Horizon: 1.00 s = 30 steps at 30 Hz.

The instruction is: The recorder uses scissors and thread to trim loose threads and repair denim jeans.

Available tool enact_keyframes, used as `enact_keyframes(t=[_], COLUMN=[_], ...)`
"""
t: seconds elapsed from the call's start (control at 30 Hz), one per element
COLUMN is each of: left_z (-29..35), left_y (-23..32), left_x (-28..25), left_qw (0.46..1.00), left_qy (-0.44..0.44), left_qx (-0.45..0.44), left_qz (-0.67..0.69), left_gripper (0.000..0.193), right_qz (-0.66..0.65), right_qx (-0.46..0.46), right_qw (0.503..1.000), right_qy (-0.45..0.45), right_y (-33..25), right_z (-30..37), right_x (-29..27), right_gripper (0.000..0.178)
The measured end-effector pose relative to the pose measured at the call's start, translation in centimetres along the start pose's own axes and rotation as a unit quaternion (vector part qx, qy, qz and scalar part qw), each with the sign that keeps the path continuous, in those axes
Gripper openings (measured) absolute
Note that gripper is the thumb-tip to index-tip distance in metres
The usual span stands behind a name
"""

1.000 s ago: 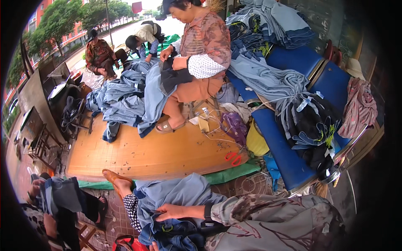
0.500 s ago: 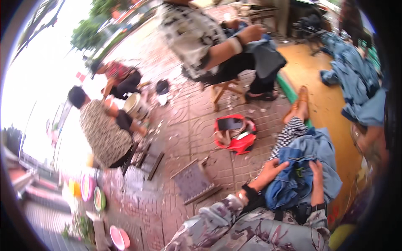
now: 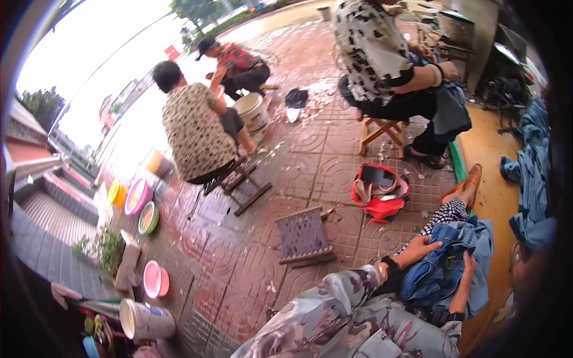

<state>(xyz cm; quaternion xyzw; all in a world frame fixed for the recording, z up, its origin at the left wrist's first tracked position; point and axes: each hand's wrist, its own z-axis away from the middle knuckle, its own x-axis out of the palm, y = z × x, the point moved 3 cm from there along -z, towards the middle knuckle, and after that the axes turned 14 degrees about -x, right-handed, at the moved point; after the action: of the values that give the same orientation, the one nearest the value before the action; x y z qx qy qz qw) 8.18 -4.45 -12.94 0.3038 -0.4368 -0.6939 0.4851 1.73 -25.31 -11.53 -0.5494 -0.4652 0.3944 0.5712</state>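
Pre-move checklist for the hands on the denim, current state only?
1. Left hand on the denim: ok, it rests on top.
2. Right hand on the denim: ok, at its right side.
3. Denim supported: ok, bunched on the lap.
4. Fingers closed on the cloth: cannot tell, folds hide them.
5. Red bag apart from the hands: ok, on the paving ahead.
6. Low stool apart from the hands: ok, on the paving to the left.
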Motion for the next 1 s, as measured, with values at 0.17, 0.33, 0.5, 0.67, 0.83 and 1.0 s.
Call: enact_keyframes(t=[0.17, 0.33, 0.5, 0.67, 0.83, 1.0], left_z=[0.8, -0.1, 0.0, 0.0, -0.5, -0.4], left_y=[-0.1, -1.5, -1.2, -1.4, -1.9, -1.1], left_x=[-0.6, -1.3, -0.4, -0.4, -0.9, -0.9], left_qw=[1.0, 1.0, 1.0, 1.0, 0.999, 0.999], left_qy=[-0.003, 0.025, 0.001, -0.002, -0.013, -0.007], left_qx=[0.007, -0.002, -0.011, -0.017, -0.023, -0.042], left_qz=[0.017, -0.02, 0.004, 0.0, 0.02, -0.026], left_gripper=[0.048, 0.049, 0.048, 0.046, 0.044, 0.045], right_qz=[0.084, 0.09, 0.073, 0.089, 0.139, 0.081], right_qx=[0.012, 0.005, 0.018, 0.017, 0.007, -0.006], right_qw=[0.995, 0.995, 0.997, 0.995, 0.981, 0.996], right_qy=[0.057, 0.041, 0.022, 0.027, 0.137, 0.04], right_y=[-2.4, -5.1, 0.2, 0.5, -2.4, 3.7], right_z=[1.6, 2.9, 0.8, 0.7, 1.3, -1.5], right_x=[0.8, 3.9, -1.2, -1.3, 2.3, -2.9], right_gripper=[0.056, 0.056, 0.055, 0.053, 0.044, 0.042])
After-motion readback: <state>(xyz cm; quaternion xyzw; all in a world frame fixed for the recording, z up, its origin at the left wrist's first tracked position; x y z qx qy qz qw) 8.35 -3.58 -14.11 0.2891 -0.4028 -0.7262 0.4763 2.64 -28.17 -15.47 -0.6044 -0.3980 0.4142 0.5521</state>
